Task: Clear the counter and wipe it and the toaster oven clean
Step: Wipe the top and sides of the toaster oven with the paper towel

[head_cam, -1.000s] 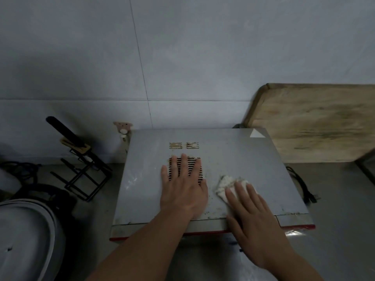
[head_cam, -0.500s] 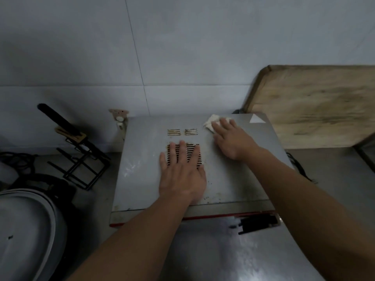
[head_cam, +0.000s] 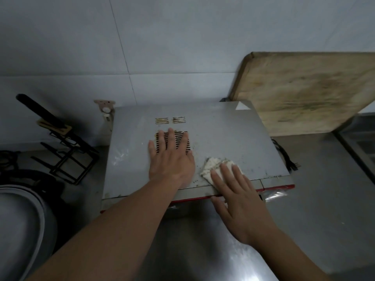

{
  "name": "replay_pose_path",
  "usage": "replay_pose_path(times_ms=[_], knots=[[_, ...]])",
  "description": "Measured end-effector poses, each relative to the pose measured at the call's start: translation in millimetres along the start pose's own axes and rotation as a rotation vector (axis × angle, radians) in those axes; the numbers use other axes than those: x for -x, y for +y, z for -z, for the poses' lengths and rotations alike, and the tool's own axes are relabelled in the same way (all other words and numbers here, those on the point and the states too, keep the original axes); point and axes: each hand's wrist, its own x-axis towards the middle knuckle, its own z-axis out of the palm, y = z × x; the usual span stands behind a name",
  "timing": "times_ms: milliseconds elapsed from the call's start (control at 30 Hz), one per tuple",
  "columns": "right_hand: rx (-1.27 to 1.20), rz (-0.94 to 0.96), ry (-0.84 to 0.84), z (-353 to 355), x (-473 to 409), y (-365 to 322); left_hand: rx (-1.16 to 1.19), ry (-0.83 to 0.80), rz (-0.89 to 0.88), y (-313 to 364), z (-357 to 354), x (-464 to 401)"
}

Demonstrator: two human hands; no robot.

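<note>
At the far left edge a grey rounded lid (head_cam: pixel 20 230) of some appliance fills the lower corner, with dark coiled cable (head_cam: pixel 8 161) behind it. Just right of that, a black wire rack (head_cam: pixel 67 157) stands on the steel tabletop (head_cam: pixel 324 209) near the tiled wall (head_cam: pixel 182 47), and a black-handled knife (head_cam: pixel 40 112) sits tilted in its wooden slot. A small beige wall fitting (head_cam: pixel 104 107) shows beside the rear left corner of the toaster oven (head_cam: pixel 223 128).

The toaster oven stands in the middle of the tabletop, its grey top facing the camera and its red front edge toward the person. Brown grime rings the vent slots (head_cam: pixel 180 138) and speckles the front part of the top.

The left hand (head_cam: pixel 170 159) lies flat on the oven top, fingers straight and spread over the vent slots, grip released, pressing down and holding nothing.

To its right, the right hand (head_cam: pixel 239 197) presses a crumpled white cloth (head_cam: pixel 215 166) against the oven top near the front edge. Its fingers are straight over the cloth rather than curled round it, so this grip is released too, and the palm hangs past the front edge.

Further right, a black power cord (head_cam: pixel 286 157) lies on the tabletop beside the oven. A worn wooden cutting board (head_cam: pixel 304 92) leans against the wall behind the oven's rear right corner.
</note>
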Motion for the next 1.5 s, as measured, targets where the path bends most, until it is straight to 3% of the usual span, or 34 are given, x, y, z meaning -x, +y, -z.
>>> replay_pose_path(times_ms=[267,467,733,867,1167,1367,1500], knots=[[0.004,0.007,-0.004,7,-10,-1,-0.005,-0.002,0.000,1,2,-1],[-0.036,-0.139,-0.004,38,-104,58,-0.007,0.001,0.005,-1,0,-1],[-0.001,-0.192,-0.053,52,-205,116,-0.017,-0.008,0.024,1,0,-1],[-0.047,-0.198,0.013,46,-169,94,-0.014,-0.035,0.016,2,3,1],[-0.007,-0.099,-0.006,22,9,83,-0.078,-0.129,0.003,12,16,-2],[-0.084,-0.090,-0.013,38,-13,98,-0.048,-0.074,-0.163,77,8,6],[-0.055,-0.125,-0.019,46,-57,121,-0.060,-0.095,-0.128,94,-10,0]])
